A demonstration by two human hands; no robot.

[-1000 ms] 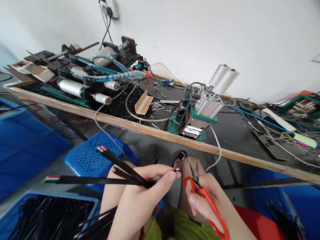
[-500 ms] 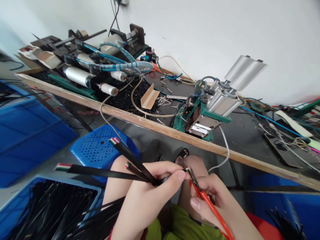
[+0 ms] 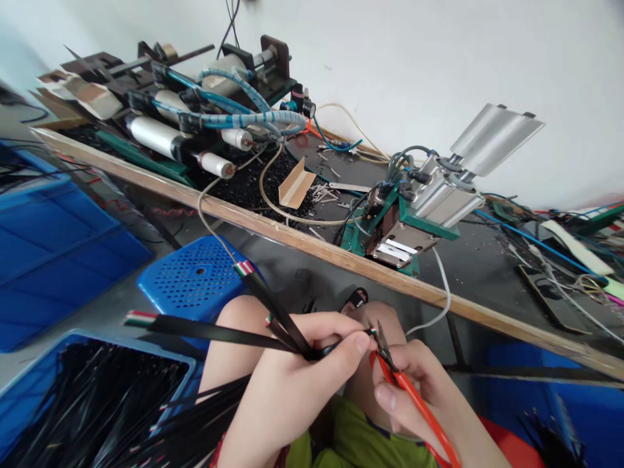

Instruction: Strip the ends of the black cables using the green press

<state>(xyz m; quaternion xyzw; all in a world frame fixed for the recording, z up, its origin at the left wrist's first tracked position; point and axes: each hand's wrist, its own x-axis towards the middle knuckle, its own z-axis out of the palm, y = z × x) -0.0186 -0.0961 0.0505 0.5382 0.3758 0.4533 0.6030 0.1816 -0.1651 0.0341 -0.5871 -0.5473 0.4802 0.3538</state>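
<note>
In my left hand (image 3: pixel 316 370) I grip several flat black cables (image 3: pixel 209 330), whose ends show red, white and green inner wires. One short cable end pokes out between my left thumb and fingertips. My right hand (image 3: pixel 424 383) is wrapped round orange-handled cutting pliers (image 3: pixel 409 400). Their metal jaws point up, right beside that cable end; whether they touch it I cannot tell. More black cables (image 3: pixel 209 409) lie across my lap under my left forearm.
A blue crate (image 3: pixel 73 344) of black cables stands at lower left, near a blue stool (image 3: pixel 195 273). Across the wooden-edged bench (image 3: pixel 312 250) stand a green and silver pneumatic machine (image 3: pixel 414 214) and white cylinders with blue hoses (image 3: pixel 160 140). A taller blue bin (image 3: pixel 58 234) is at far left.
Both hands, with the cables and pliers, have shifted slightly right in view. The plier jaws seem a little wider apart beside the cable end. The background has moved slightly too.
</note>
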